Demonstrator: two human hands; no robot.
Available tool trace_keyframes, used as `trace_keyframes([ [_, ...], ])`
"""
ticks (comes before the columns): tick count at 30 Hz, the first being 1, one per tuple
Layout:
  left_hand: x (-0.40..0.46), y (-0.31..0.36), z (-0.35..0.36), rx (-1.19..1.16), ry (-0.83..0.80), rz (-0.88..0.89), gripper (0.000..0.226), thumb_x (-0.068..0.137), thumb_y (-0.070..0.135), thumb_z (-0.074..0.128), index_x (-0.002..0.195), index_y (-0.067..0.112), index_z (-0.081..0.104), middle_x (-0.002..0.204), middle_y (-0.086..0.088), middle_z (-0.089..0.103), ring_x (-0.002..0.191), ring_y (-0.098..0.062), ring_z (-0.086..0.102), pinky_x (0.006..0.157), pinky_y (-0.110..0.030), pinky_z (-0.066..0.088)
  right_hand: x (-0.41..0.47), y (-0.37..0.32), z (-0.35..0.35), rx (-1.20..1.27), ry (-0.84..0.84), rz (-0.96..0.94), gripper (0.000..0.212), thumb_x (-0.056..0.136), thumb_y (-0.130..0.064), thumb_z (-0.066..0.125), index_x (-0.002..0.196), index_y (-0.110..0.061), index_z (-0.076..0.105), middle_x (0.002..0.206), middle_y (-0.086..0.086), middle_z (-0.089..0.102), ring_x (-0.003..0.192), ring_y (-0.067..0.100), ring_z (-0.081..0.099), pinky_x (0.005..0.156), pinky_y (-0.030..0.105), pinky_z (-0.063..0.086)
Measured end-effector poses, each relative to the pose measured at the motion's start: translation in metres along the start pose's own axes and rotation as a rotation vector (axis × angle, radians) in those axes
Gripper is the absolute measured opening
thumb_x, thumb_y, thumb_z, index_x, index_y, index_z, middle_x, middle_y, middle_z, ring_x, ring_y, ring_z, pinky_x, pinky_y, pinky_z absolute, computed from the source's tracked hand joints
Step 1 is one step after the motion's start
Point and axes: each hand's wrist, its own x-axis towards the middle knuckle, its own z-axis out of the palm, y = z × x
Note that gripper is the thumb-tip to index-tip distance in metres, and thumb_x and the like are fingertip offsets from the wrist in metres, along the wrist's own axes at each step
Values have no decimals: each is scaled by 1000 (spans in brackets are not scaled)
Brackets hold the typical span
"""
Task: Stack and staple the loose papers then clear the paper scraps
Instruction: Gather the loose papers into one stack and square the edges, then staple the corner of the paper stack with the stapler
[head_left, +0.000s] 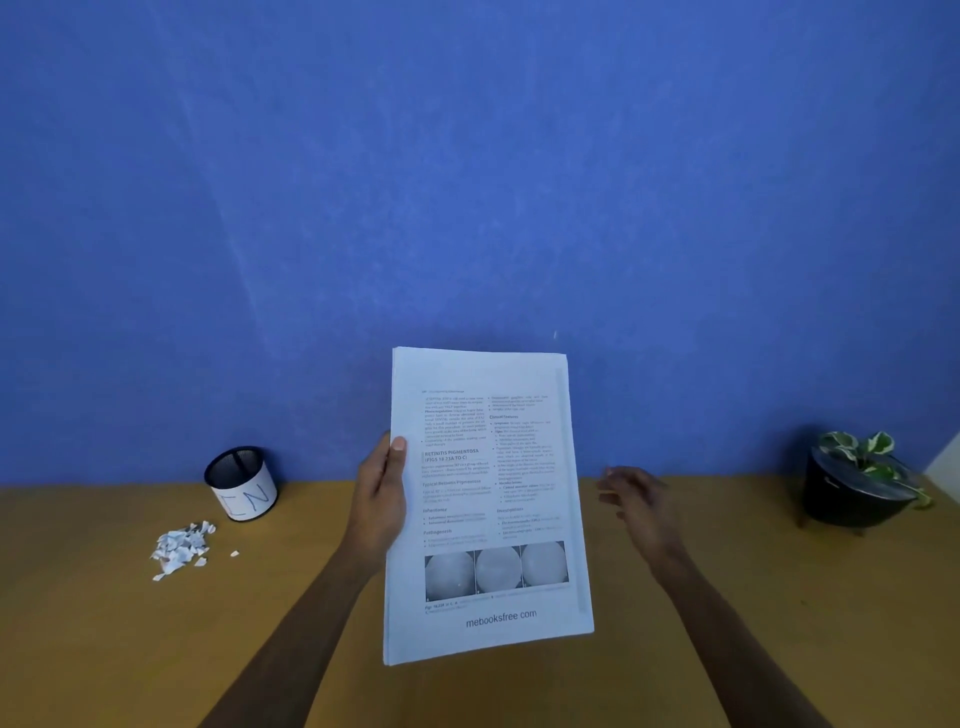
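2 hands are working above the table (675, 649): my left hand (378, 499) is gripping the stack of papers (488, 509) by its left edge, thumb on front, holding it upright, while my right hand (636, 501) is hovering open beside it, touching nothing.

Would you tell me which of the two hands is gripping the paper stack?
The left hand holds the paper stack; the right hand hovers open beside it.

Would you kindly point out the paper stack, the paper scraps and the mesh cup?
paper stack (485, 499), head view, middle of top page
paper scraps (179, 548), head view, centre of pile
mesh cup (244, 486), head view, white label
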Motion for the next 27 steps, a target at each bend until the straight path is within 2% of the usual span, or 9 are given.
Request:
trace_keyframes([
  [2, 3, -3, 0, 9, 6, -1, 31, 105, 24, 36, 109, 31, 65, 109, 16, 73, 104, -1, 66, 86, -12, 52, 10, 11, -7, -39, 36, -3, 10, 92, -2, 61, 91, 0, 70, 91, 14, 71, 84, 25, 65, 55, 7, 48],
  [5, 8, -8, -1, 24, 20, -21, 32, 105, 25, 37, 103, 37, 67, 104, 22, 73, 97, 3, 67, 79, -9, 52, 25, 30, -15, -133, 95, 4, 7, 88, -3, 65, 90, -2, 72, 78, 7, 70, 76, 21, 64, 63, 18, 51],
  [7, 13, -11, 0, 31, 25, -31, 35, 105, 26, 38, 98, 42, 68, 102, 23, 73, 94, 4, 67, 75, -9, 52, 34, 42, -19, -214, 123, 17, 7, 85, -12, 72, 91, -8, 72, 73, 1, 70, 72, 18, 64, 65, 24, 48],
  [11, 25, -16, 3, 23, 29, -16, 39, 105, 22, 37, 96, 41, 69, 102, 20, 73, 95, 3, 67, 78, -10, 51, 52, 58, -22, -327, 163, 56, 21, 79, -29, 79, 93, -15, 74, 77, -2, 71, 77, 16, 67, 78, 35, 52],
  [13, 31, -18, 4, 23, 28, -11, 38, 105, 21, 37, 96, 40, 69, 101, 20, 74, 95, 3, 67, 77, -9, 51, 60, 62, -23, -370, 173, 54, 24, 77, -28, 81, 94, -13, 74, 78, -2, 72, 80, 19, 68, 81, 38, 54],
  [16, 40, -22, 7, 29, 36, -22, 35, 105, 21, 37, 100, 38, 66, 101, 24, 73, 95, 6, 67, 77, -7, 50, 73, 67, -23, -442, 178, 31, 26, 76, -25, 82, 94, -9, 72, 78, 2, 72, 81, 24, 70, 78, 39, 55],
  [20, 51, -26, 10, 43, 39, -16, 32, 105, 21, 36, 101, 34, 65, 101, 25, 72, 95, 6, 66, 77, -5, 48, 88, 73, -24, -586, 202, 7, 34, 76, -27, 82, 98, -5, 70, 89, 12, 74, 87, 32, 69, 79, 41, 55],
  [27, 63, -37, 15, 55, 35, -16, 30, 105, 20, 37, 103, 28, 66, 102, 19, 74, 97, 0, 67, 80, -12, 51, 110, 90, -25, -727, 192, 47, 56, 81, -37, 77, 121, 0, 63, 118, 22, 66, 109, 39, 62, 89, 44, 52],
])
